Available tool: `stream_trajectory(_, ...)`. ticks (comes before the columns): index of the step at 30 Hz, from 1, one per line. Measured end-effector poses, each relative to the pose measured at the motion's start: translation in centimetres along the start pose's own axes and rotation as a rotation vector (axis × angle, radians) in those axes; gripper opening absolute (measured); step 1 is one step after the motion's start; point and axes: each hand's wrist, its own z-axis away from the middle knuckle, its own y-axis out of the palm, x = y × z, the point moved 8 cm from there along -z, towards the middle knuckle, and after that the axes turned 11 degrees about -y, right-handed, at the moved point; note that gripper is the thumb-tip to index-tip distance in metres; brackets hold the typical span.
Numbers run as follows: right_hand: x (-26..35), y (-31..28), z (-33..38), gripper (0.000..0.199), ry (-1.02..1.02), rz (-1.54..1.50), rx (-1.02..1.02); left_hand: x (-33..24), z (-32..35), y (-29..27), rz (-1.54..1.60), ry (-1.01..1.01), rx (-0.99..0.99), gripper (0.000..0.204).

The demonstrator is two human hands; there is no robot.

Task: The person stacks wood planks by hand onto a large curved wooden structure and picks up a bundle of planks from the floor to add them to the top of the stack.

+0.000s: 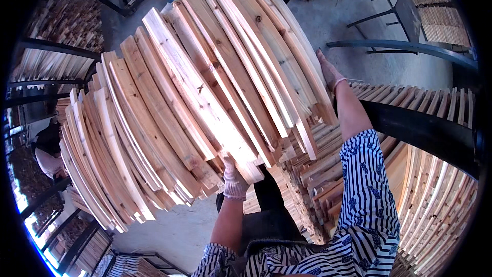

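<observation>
A wide row of pale wooden boards (148, 87) stands on edge, packed side by side, and fills the middle and left in front of me. My left hand (234, 180), in a light knitted glove, is closed at the near end of one bright, knotty board (197, 90). Its thumb shows against the wood, while the other fingers are mostly hidden beneath. At the row's right side, my gloved right hand (329, 72) lies with fingers stretched along the outermost board (300, 36). The boards' near ends are uneven, some jutting toward me.
More stacked wood (323, 174) stands below my right arm. A dark metal beam (420, 128) curves across the right, with slats beside it. A metal frame (405, 15) stands on the concrete floor (343, 20) at the far right. At the left edge, a person (48, 159) partly shows.
</observation>
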Motion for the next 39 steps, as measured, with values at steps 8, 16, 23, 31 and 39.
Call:
stream_trajectory(8,7.9,4.3,8.5,0.074,0.016,-0.183,0.144,0.5,0.3,1.7,0.198,-0.024,0.068,0.076)
stream_trajectory(16,6.2,4.2,8.2,0.067,0.087,-0.170,0.098,2.1,-1.6,-3.6,0.136,0.089,-0.150,0.080)
stream_trajectory(23,7.8,6.2,13.0,0.066,0.253,-0.302,0.173,-2.1,2.4,0.9,0.189,0.022,-0.084,0.083)
stream_trajectory(31,6.9,6.3,11.8,0.069,0.070,-0.354,0.165,-0.6,0.9,-1.5,0.088,0.097,-0.271,0.072)
stream_trajectory(39,5.9,9.0,15.7,0.078,0.156,-0.479,0.266,-8.8,8.5,5.2,-0.040,-0.008,-0.241,0.089)
